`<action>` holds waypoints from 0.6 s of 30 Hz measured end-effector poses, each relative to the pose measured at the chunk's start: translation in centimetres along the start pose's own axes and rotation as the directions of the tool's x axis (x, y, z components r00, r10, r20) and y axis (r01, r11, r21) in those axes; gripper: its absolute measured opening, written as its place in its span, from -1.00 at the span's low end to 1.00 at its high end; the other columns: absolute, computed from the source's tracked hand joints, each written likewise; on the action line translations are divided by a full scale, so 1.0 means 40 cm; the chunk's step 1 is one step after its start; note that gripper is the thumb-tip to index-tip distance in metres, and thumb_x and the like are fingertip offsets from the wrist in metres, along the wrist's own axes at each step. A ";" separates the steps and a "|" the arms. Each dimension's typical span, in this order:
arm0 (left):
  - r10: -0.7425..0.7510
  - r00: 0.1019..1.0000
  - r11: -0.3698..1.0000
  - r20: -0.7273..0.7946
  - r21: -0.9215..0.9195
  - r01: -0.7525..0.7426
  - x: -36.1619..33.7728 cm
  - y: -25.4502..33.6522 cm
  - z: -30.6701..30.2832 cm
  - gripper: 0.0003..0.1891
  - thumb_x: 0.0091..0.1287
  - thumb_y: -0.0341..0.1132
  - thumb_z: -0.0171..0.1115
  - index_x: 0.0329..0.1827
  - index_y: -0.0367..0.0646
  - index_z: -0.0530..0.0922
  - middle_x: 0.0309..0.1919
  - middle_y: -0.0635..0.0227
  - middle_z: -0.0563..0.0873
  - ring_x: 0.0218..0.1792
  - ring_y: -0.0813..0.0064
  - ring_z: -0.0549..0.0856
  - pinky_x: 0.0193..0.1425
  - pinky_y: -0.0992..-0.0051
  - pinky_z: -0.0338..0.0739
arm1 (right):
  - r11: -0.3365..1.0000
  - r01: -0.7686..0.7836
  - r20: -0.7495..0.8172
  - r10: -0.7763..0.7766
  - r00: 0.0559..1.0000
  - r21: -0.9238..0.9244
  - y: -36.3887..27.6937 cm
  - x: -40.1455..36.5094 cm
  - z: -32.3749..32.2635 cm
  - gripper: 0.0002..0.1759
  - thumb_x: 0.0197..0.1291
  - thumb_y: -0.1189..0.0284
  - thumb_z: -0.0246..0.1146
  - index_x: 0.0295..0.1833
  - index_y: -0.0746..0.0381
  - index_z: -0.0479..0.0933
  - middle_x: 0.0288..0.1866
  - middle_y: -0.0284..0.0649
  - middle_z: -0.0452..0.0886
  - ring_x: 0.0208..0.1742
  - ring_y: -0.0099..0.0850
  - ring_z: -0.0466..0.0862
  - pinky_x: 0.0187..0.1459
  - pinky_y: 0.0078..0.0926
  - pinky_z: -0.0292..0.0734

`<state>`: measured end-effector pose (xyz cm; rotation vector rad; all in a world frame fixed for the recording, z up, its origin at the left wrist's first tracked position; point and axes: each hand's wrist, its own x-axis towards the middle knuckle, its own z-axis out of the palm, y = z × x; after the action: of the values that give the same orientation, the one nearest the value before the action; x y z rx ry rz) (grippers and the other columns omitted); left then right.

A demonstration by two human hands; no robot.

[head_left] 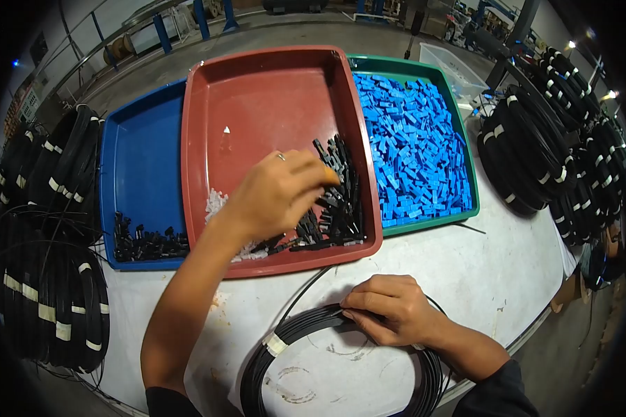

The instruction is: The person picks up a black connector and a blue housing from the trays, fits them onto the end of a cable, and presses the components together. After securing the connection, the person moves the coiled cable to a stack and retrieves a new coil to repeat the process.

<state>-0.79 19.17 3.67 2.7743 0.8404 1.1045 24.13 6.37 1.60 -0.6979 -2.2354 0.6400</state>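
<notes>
My left hand [278,191] is over the red tray [271,104], its fingers bent but apart, beside a heap of slim black plastic parts [344,208]. Something orange covers a fingertip of this hand. Several small clear-white pieces [215,203] lie in the same tray, partly hidden behind my wrist. On the white table, my right hand [393,309] has thumb and fingers closed on the upper edge of a coil of black cable [257,368]. White tape [275,345] binds the coil on its left side.
A green tray [474,187] full of blue plastic clips [410,146] is at the right. At the left, a blue tray [142,160] contains more black parts [149,243]. Taped black cable coils [52,299] are stacked left; others [525,149] are at the right.
</notes>
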 end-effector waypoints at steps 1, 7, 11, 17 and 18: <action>-0.009 1.000 1.000 0.008 -0.009 0.009 -0.006 0.006 -0.006 -0.73 0.27 -0.48 0.39 0.03 -0.04 0.71 -0.22 0.39 0.74 -0.14 0.41 0.74 -0.03 0.36 0.60 | 1.000 -0.012 0.004 0.011 1.000 0.009 -0.001 -0.001 -0.001 -0.80 0.10 0.54 0.49 -0.13 0.26 0.71 -0.26 -0.18 0.73 -0.32 -0.22 0.75 -0.29 -0.33 0.69; -0.561 0.821 0.667 0.102 -0.532 0.522 -0.025 0.020 -0.030 -0.82 0.42 -0.47 0.29 0.03 -0.28 0.62 -0.26 0.41 0.74 -0.27 0.70 0.75 -0.24 0.60 0.60 | 1.000 0.002 -0.008 -0.002 1.000 0.006 0.002 0.000 0.003 -0.80 0.10 0.54 0.49 -0.13 0.27 0.71 -0.27 -0.18 0.72 -0.35 -0.22 0.74 -0.31 -0.33 0.68; -0.411 0.911 0.911 0.045 -0.018 0.412 -0.024 0.051 -0.003 -0.87 0.36 -0.41 0.38 -0.11 -0.26 0.67 -0.33 0.27 0.77 -0.36 0.42 0.76 -0.25 0.37 0.59 | 1.000 -0.015 -0.013 0.015 1.000 0.022 0.004 0.000 0.006 -0.80 0.10 0.54 0.49 -0.14 0.27 0.71 -0.28 -0.17 0.72 -0.35 -0.23 0.74 -0.31 -0.34 0.68; -0.054 0.998 0.982 0.026 0.184 0.048 0.000 0.112 0.068 -0.83 0.24 -0.31 0.46 -0.15 -0.09 0.72 -0.17 0.38 0.74 -0.07 0.30 0.70 0.02 0.29 0.50 | 1.000 0.004 -0.024 -0.004 1.000 0.008 0.006 -0.002 0.008 -0.81 0.09 0.55 0.49 -0.15 0.27 0.71 -0.29 -0.18 0.72 -0.35 -0.23 0.74 -0.32 -0.34 0.67; 0.035 0.995 0.987 0.090 0.154 -0.049 0.006 0.106 0.083 -0.83 0.22 -0.33 0.46 -0.15 -0.08 0.72 -0.15 0.39 0.74 -0.04 0.32 0.69 0.05 0.29 0.49 | 1.000 0.003 -0.026 -0.003 1.000 0.005 0.003 -0.001 0.007 -0.81 0.10 0.55 0.49 -0.15 0.27 0.71 -0.29 -0.18 0.71 -0.35 -0.22 0.74 -0.31 -0.34 0.67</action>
<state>3.48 16.17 2.32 2.9563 0.8995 0.9541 24.00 6.36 1.32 -0.6964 -2.2097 0.6305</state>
